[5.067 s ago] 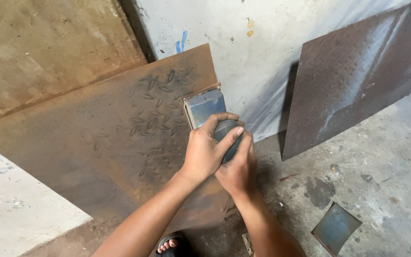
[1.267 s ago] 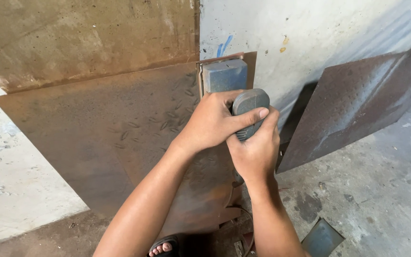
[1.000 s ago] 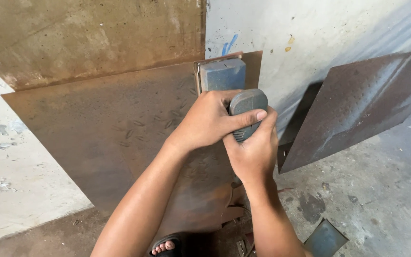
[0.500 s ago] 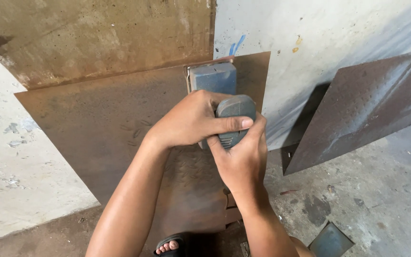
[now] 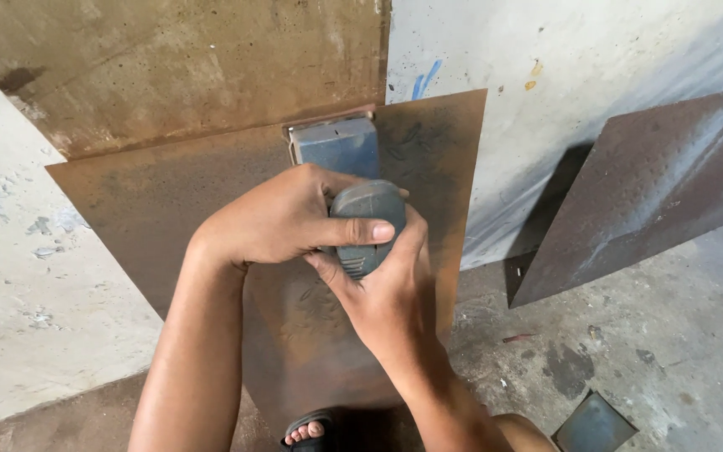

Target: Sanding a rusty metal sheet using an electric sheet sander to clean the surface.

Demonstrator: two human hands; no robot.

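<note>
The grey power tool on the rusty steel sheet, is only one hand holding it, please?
No, both the left hand and the right hand grip the grey power tool.

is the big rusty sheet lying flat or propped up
Propped up: the large rusty brown metal sheet leans tilted against the wall, its lower edge near the floor, with both hands pressing a grey-blue power sander to it.

Soft, even daylight fills the scene, fairly bright and without glare. The wall (image 5: 612, 59) at upper right is the lightest area. A dark shadow lies under the leaning plate (image 5: 654, 184) at right, on wall and floor (image 5: 629, 351). The forearms carry a mild sheen. The hands and the rusty sheet (image 5: 152, 201) are in sharp focus with no motion blur. Straight edges bend slightly toward the frame corners, a wide-lens distortion.
</note>
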